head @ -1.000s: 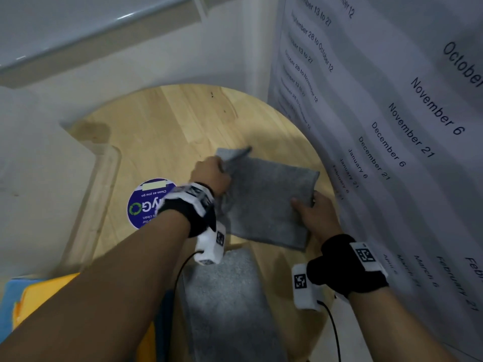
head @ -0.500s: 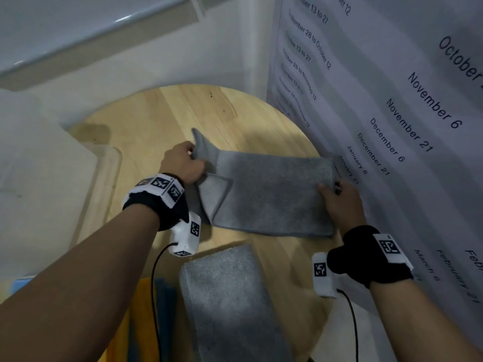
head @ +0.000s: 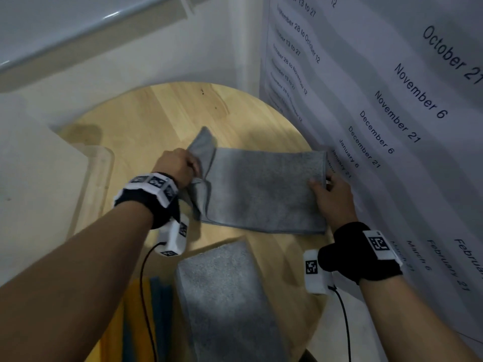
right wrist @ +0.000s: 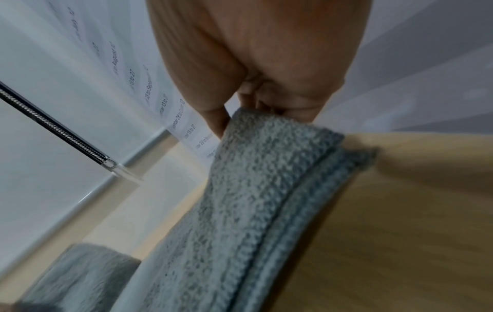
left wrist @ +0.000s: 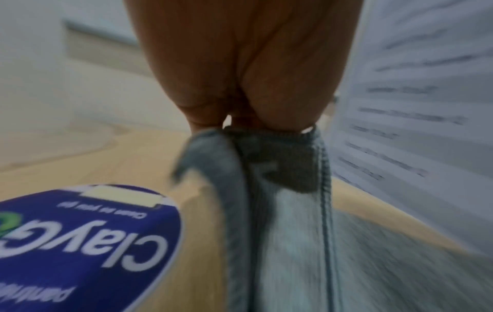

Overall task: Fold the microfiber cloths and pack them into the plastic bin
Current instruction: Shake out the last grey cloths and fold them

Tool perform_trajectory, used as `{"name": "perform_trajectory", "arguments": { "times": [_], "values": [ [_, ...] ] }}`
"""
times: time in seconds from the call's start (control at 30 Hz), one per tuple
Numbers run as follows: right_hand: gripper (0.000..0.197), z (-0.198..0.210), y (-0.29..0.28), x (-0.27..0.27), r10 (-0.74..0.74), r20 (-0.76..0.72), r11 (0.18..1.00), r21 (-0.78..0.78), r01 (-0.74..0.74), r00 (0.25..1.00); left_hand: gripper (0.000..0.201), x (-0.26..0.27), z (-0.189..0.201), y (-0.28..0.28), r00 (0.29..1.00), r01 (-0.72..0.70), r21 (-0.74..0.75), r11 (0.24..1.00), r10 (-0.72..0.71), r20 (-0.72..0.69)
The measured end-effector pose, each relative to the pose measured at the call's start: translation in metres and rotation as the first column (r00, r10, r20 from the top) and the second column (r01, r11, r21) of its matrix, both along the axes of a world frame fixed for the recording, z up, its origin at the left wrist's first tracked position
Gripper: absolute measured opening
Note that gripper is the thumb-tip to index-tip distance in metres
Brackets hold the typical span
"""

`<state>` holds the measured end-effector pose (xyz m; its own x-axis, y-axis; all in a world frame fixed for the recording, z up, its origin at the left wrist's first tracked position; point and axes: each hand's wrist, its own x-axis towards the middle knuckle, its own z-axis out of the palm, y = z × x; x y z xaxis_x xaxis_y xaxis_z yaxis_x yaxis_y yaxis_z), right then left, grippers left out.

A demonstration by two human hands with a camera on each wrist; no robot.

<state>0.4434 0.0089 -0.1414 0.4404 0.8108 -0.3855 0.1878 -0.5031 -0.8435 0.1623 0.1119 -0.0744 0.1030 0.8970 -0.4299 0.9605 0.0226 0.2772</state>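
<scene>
Round light wooden tabletop (head: 156,121) in a dim corner. White wall (head: 156,64) behind. Big white paper sheet with printed dates (head: 392,100) on the right.

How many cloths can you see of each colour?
Grey cloths: 2, one stretched between the left hand and right hand, one folded nearer the camera
Yellow cloth: 1
Blue cloth: 1
Total: 4 that show; the coloured pile may hide more.

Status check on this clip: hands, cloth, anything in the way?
Left hand pinches the grey cloth at its left end, right hand grips the right end. Cloth stretched over the table, half folded. Second grey cloth lies nearer, apart; nothing blocking.
</scene>
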Motion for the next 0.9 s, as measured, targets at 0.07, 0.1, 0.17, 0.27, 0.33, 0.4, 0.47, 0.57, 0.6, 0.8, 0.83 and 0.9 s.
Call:
{"name": "perform_trajectory", "arguments": {
  "times": [0.07, 0.1, 0.17, 0.27, 0.33, 0.4, 0.47, 0.57, 0.6, 0.8, 0.83, 0.9],
  "values": [
    [0.031, -0.002, -0.001, 0.001, -0.015, 0.011, 1.000, -0.022, 0.016, 1.000, 0.038, -0.018, 0.000, 0.004, 0.996, -0.085, -0.097, 0.992, 0.084, -0.017],
    [0.031, -0.002, 0.000, 0.001, -0.025, 0.023, 0.999, -0.031, 0.026, 0.999, 0.039, -0.025, -0.001, 0.005, 0.993, -0.112, -0.134, 0.985, 0.109, -0.035],
    [0.031, -0.002, 0.000, 0.001, -0.030, 0.055, 0.998, -0.046, 0.033, 0.998, 0.039, -0.036, -0.002, 0.005, 0.985, -0.171, -0.195, 0.966, 0.165, -0.046],
    [0.032, -0.002, 0.001, 0.004, 0.005, 0.113, 0.996, -0.091, 0.005, 0.994, 0.057, -0.042, 0.000, 0.001, 0.979, -0.198, -0.307, 0.931, 0.200, -0.026],
    [0.032, -0.002, 0.002, 0.004, 0.032, 0.123, 0.993, -0.119, -0.017, 0.992, 0.072, -0.038, 0.006, 0.001, 0.991, -0.131, -0.334, 0.934, 0.134, -0.014],
    [0.028, -0.002, 0.004, 0.004, 0.047, 0.101, 0.991, -0.128, -0.034, 0.994, 0.078, -0.030, 0.013, 0.001, 0.998, -0.045, -0.340, 0.939, 0.056, 0.023],
    [0.024, -0.002, 0.005, 0.004, 0.049, 0.077, 0.992, -0.120, -0.040, 0.996, 0.082, -0.019, 0.020, 0.002, 0.996, 0.016, -0.353, 0.936, 0.018, 0.092],
    [0.029, 0.002, 0.007, 0.000, 0.034, 0.097, 0.995, -0.095, -0.025, 0.995, 0.091, 0.006, 0.025, 0.003, 0.983, 0.126, -0.359, 0.925, -0.068, 0.169],
    [0.031, 0.003, 0.007, -0.001, 0.025, 0.106, 0.997, -0.081, -0.017, 0.994, 0.092, 0.017, 0.023, 0.003, 0.980, 0.177, -0.349, 0.920, -0.132, 0.149],
    [0.035, 0.013, 0.005, -0.008, 0.021, 0.149, 1.000, -0.021, -0.018, 0.989, 0.092, 0.081, -0.010, -0.015, 0.894, 0.408, -0.336, 0.849, -0.446, -0.041],
    [0.035, 0.013, 0.005, -0.009, 0.024, 0.152, 1.000, -0.013, -0.022, 0.988, 0.094, 0.086, -0.016, -0.017, 0.891, 0.415, -0.344, 0.842, -0.453, -0.033],
    [0.034, 0.014, 0.005, -0.010, 0.030, 0.150, 1.000, 0.006, -0.031, 0.988, 0.094, 0.093, -0.024, -0.020, 0.898, 0.409, -0.339, 0.847, -0.439, -0.012]
  ]
}}
